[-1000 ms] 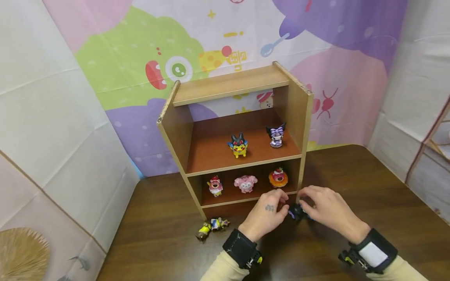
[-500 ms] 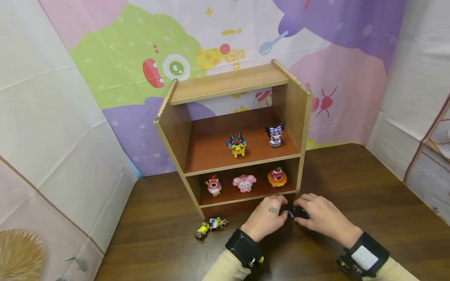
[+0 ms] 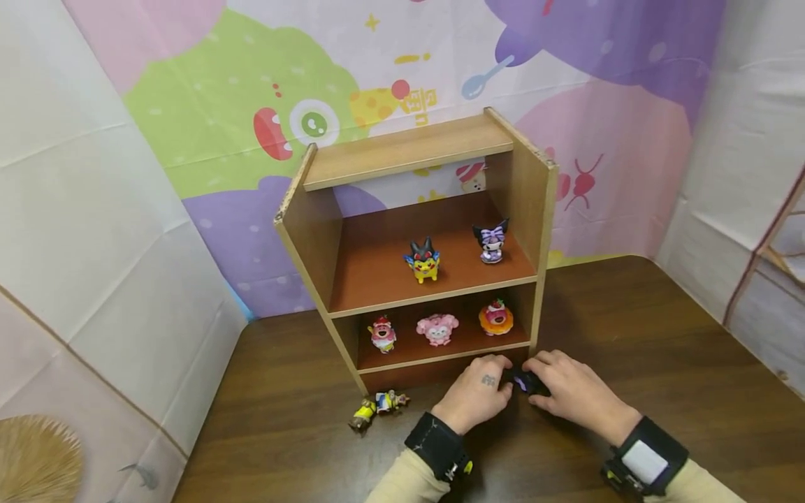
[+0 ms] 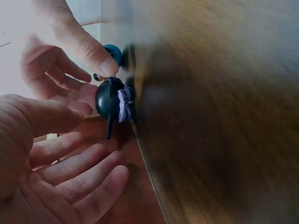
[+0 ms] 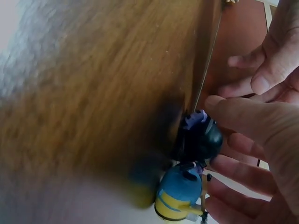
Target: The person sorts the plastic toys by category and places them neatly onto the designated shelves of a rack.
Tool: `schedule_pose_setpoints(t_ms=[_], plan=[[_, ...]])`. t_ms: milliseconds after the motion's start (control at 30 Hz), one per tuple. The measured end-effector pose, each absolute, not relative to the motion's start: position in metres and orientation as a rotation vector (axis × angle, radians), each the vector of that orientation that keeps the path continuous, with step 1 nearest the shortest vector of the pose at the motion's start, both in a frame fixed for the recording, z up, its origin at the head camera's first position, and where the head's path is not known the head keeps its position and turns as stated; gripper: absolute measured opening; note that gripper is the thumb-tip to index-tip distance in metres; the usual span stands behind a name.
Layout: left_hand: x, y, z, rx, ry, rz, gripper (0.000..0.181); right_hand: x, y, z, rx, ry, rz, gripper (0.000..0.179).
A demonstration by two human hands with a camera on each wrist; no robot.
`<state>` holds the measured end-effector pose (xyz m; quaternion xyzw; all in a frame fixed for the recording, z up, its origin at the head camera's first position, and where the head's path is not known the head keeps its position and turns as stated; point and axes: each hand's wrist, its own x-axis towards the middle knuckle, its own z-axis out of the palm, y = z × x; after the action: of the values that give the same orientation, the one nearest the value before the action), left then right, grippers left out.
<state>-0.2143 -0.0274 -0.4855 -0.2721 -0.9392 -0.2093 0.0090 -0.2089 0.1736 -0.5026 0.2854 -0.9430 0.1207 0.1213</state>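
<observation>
A cartoon-print backdrop (image 3: 226,105) hangs between two pale, creased sheets (image 3: 113,175)

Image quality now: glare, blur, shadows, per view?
Head: shelf fairly crisp, black-headed figurine too dark for detail. Left wrist: upper left washed out, tabletop soft. Right wrist: whitish glare upper left, tabletop blurred, smeary reflection beside the blue figurine.

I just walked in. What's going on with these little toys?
A person's right hand is at a purple-bowed black figurine on the table by the wooden shelf; whether it grips it isn't clear. The left hand is close by, and a blue-and-yellow figurine is next to the black one. Five figurines are on the shelf, and two more lie on the table at its left.
</observation>
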Motion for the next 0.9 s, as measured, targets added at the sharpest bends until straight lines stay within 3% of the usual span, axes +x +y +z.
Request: schedule_pose_setpoints(t_ms=[900], plan=[[-0.213, -0.029, -0.500, -0.773, -2.959, -0.718, 0.034, -0.206, 0.168, -0.514, 0.788, -2.672, 0.360, 0.039]])
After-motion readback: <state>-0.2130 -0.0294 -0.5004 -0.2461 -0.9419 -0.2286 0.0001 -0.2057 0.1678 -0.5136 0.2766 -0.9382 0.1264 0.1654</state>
